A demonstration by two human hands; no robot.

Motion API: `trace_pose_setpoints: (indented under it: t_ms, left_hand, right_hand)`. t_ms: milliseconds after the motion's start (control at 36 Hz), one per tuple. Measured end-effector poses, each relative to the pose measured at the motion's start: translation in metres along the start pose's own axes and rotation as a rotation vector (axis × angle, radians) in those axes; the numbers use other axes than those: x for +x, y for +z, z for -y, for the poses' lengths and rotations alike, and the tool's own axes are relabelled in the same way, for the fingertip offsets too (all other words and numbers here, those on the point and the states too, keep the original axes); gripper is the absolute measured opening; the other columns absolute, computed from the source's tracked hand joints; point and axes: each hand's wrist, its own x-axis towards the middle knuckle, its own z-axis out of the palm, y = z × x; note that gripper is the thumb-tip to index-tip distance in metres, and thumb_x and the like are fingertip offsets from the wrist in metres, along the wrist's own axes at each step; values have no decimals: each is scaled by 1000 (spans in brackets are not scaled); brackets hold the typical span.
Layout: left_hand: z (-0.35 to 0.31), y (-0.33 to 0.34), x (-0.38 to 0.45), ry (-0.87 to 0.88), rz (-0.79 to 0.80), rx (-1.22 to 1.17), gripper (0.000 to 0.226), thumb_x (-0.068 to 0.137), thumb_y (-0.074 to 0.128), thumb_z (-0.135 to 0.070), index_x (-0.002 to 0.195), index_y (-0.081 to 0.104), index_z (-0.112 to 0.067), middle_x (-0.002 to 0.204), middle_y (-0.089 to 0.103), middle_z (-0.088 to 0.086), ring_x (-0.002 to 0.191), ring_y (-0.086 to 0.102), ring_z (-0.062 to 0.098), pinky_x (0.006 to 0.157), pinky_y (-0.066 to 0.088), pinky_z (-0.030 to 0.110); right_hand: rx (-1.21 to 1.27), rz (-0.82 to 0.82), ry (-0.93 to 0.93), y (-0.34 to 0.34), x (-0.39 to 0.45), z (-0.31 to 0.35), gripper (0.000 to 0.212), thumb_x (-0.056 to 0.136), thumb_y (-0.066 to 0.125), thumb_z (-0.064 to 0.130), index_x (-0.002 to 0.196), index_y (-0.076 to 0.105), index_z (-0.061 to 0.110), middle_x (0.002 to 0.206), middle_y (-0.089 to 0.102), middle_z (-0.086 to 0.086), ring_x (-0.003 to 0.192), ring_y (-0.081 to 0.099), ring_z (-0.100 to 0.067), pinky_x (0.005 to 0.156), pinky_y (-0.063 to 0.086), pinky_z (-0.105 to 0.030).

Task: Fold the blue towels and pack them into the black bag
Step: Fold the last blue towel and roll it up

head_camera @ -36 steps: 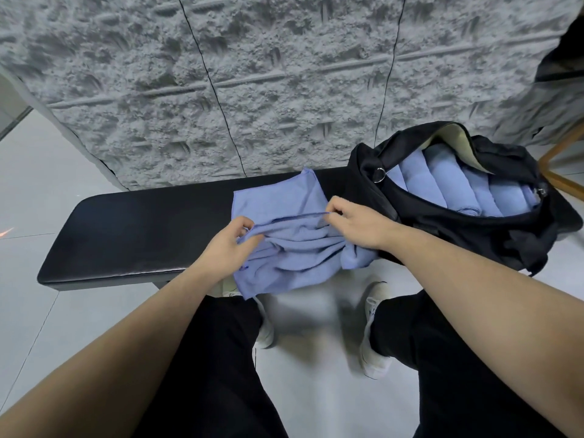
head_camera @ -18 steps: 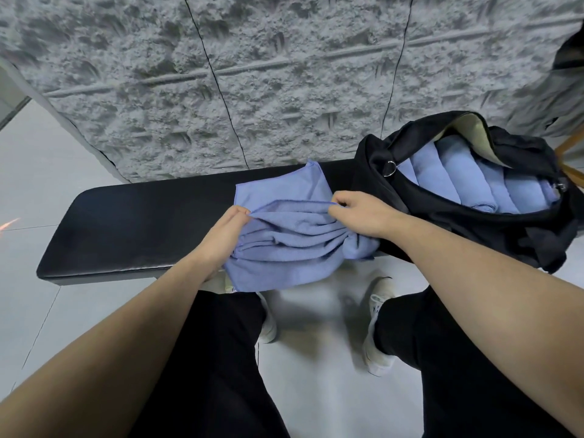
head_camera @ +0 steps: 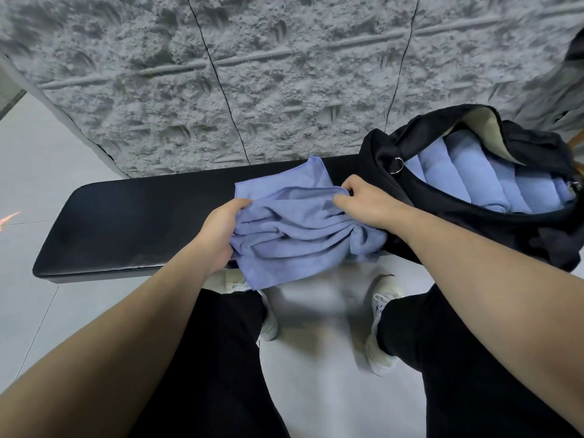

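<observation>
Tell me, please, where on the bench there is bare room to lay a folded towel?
The black bench is bare from its left end up to the left hand. Its right part is crowded: the crumpled blue towel, gripped by both hands, the right hand beside the open black bag, already holding rolled towels.

- left hand (head_camera: 221, 229) reaches forward, fingers curled, gripping blue cloth
- right hand (head_camera: 363, 203) reaches forward beside it, fingertips pinching the same cloth
- both forearms bare

Centre frame, a blue towel (head_camera: 294, 229) lies crumpled in soft folds, one corner hanging down. At right sits the black bag (head_camera: 395, 191), mouth open, rolled blue towels (head_camera: 483, 181) packed side by side inside.
</observation>
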Motion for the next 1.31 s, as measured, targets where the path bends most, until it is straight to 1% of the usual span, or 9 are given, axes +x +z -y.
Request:
trace_pose_setpoints:
  t_ms: [250,444,639,778,944,1028,1139,1222,1306]
  left_hand:
    - [6,-5,21,139,-231,185,30,100,50,-42,106,68,-19,102,72,1,91,67,19,72,54,34]
    - [1,-1,32,155,-268,74,20,99,49,-34,95,61,-18,91,64,0,82,58,16,72,50,31]
    - [-2,-13,76,147,-266,138,41,61,45,-35,90,57,-8,89,56,7,76,43,26,64,35,41]
    - [-6,-1,75,204,-353,219,21,84,48,-26,95,58,-11,93,63,7,81,54,18,71,47,38]
    - [-3,-4,94,278,-450,477,17,93,54,-26,90,63,-11,70,58,-4,60,48,10,51,39,19]
    - [-4,-8,104,301,-527,567,23,92,54,-28,84,64,-9,74,62,4,67,53,21,59,40,29]
    - [-1,-10,116,322,-578,722,30,91,53,-35,69,61,-17,78,63,0,82,60,31,66,46,38]
    - [-3,-6,120,271,-599,746,20,91,54,-36,82,68,-24,87,67,-6,98,60,29,87,49,43]
    - [-1,-7,124,284,-556,719,11,89,56,-30,83,64,-29,99,69,-1,93,63,27,84,54,46]
  right_hand:
    - [8,-68,-44,1,9,3,18,92,53,29,80,46,17,75,48,4,67,42,-11,60,34,-29]
    - [86,-118,7,8,23,-4,29,95,55,34,73,50,16,72,45,-4,68,40,-14,62,33,-30]
    - [178,-212,69,10,44,-4,21,94,51,33,83,42,18,76,44,4,69,42,-12,63,35,-30]
    - [183,-249,87,7,62,-1,19,93,51,32,86,44,16,75,43,0,67,40,-13,59,33,-31]
    - [382,-276,116,6,86,2,16,91,55,23,77,54,16,69,49,-4,65,46,-16,60,37,-27]
    - [448,-324,129,9,100,1,30,90,51,17,61,43,20,60,41,-2,64,41,-17,59,32,-28]
    - [433,-394,129,15,117,2,22,90,52,17,70,45,23,68,48,4,61,44,-13,57,35,-25]
    - [387,-422,142,17,127,0,18,88,54,21,75,42,22,70,47,4,61,43,-12,58,37,-27]
    - [360,-416,145,18,133,0,14,89,53,19,77,46,20,68,47,4,58,42,-10,55,36,-25]
